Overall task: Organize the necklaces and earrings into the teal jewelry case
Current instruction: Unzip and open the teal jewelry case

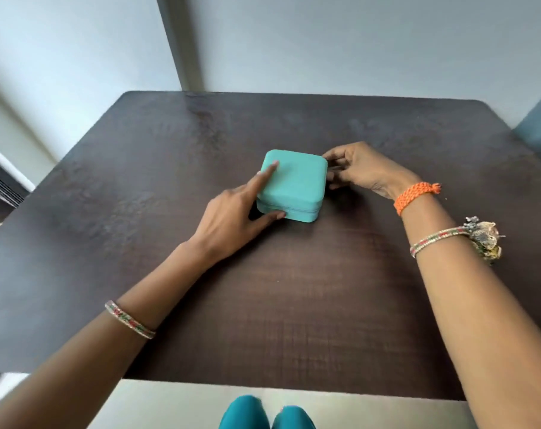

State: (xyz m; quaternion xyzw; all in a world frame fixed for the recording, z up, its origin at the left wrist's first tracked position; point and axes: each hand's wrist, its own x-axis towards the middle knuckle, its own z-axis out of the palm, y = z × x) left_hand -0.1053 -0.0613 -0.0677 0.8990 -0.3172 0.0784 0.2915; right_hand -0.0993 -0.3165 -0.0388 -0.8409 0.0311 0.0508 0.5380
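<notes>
Here the teal jewelry case (292, 184) is sitting shut near the middle of the dark table (294, 305), well clear of every edge. The left hand (232, 221) is bracing it, forefinger lying straight across the lid, thumb against the front wall. The right hand (359, 168) is curling its fingers at the case's right side, seemingly pinching the zipper pull, though that is blurred. A jewelry heap (484, 239) is lying just beside the right forearm.

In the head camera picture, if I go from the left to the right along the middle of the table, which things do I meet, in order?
Left hand → teal jewelry case → right hand → orange braided band on the right wrist → small heap of jewelry on the table beside the right forearm.
</notes>
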